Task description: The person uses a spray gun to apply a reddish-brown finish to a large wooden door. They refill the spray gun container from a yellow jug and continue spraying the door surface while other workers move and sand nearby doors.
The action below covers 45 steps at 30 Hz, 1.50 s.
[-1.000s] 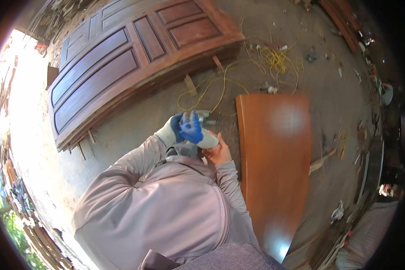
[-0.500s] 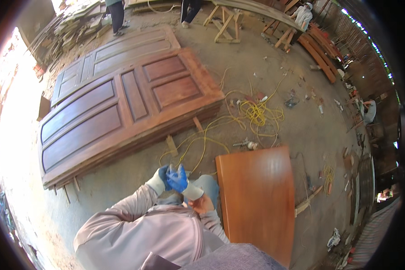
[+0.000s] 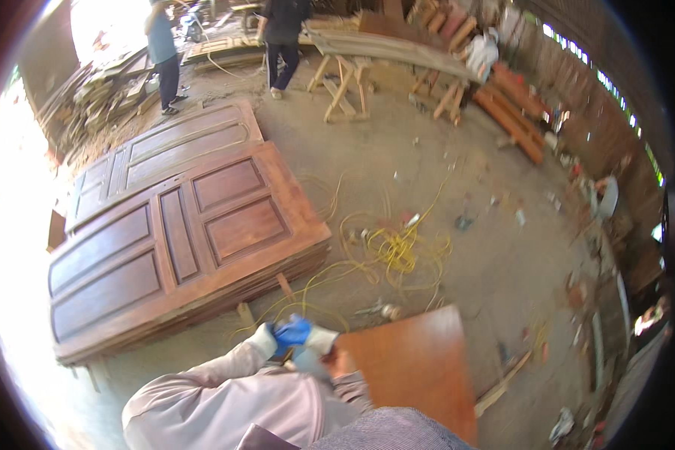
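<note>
My left hand [image 3: 271, 342] and my right hand [image 3: 300, 331] meet in front of my body. Each wears a work glove with blue on the fingers and a white cuff. Bare wrist shows between the right cuff and its sleeve. The fingers press together or overlap and are blurred, so their exact hold is hidden. Just right of my right arm lies a smooth, varnished reddish-brown wooden panel [image 3: 412, 367], not touched by the gloved fingers. Beyond my hands, to the left, is a stack of panelled wooden doors [image 3: 292, 202].
A tangled yellow cord [image 3: 397, 251] lies on the floor ahead, near a small spray-gun-like tool [image 3: 386, 309]. Farther off are a paler door [image 3: 187, 142], a sawhorse [image 3: 341, 90], piled boards [image 3: 97, 101], and two standing people [image 3: 161, 45]. A wood strip [image 3: 502, 386] lies right of the panel.
The view has tilted up, so the doors, cord and panel sit lower and more of the standing people shows. My gloved fingers have come closer together; earlier some pointed up, apart.
</note>
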### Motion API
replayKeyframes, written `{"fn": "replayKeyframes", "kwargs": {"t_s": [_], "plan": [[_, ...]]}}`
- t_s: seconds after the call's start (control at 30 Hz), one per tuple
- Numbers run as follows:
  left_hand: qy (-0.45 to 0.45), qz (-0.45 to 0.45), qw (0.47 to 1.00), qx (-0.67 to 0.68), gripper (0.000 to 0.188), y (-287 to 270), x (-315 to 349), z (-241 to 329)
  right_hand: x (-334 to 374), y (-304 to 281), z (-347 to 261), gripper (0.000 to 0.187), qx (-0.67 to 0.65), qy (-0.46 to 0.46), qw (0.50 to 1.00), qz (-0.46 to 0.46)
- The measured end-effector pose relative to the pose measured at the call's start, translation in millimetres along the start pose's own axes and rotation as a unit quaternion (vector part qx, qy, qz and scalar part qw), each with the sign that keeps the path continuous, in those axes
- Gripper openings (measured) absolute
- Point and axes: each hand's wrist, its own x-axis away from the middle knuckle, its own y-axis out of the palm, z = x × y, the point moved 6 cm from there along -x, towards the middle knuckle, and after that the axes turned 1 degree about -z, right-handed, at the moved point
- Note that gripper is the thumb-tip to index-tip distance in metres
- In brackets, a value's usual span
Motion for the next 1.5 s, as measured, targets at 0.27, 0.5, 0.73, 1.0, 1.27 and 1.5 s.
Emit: {"fn": "replayKeyframes", "kwargs": {"t_s": [0.27, 0.5, 0.73, 1.0, 1.27, 1.5], "plan": [[0.044, -0.026, 0.995, 0.08, 0.036, 192.4, -19.9, 132.0, -40.5, -137.7, -216.8, 0.068, 0.007, 0.079, 0.961, 0.264], [0.122, 0.233, 0.964, 0.027, 0.036, 95.8, -36.9, 203.8, -217.1, 62.6, -583.1, 0.097, 0.22, -0.212, 0.951, 0.045], [0.125, 0.164, 0.978, 0.016, 0.04, 133.4, -139.7, 245.2, -165.2, 275.6, -573.7, 0.015, 0.395, -0.338, 0.778, -0.352], [0.242, 0.244, 0.927, 0.152, 0.023, 103.7, -281.8, 322.4, -449.9, 216.1, -589.8, 0.039, 0.738, -0.247, 0.589, -0.219], [0.224, 0.393, 0.863, 0.225, 0.032, 131.5, -311.0, 368.8, -604.3, -46.6, -673.3, 0.047, 0.757, -0.096, 0.645, 0.054], [0.19, 0.189, 0.961, 0.062, 0.027, 316.0, -506.1, 537.6, -477.8, -337.8, -547.2, 0.018, 0.346, 0.261, 0.81, 0.396]]}}
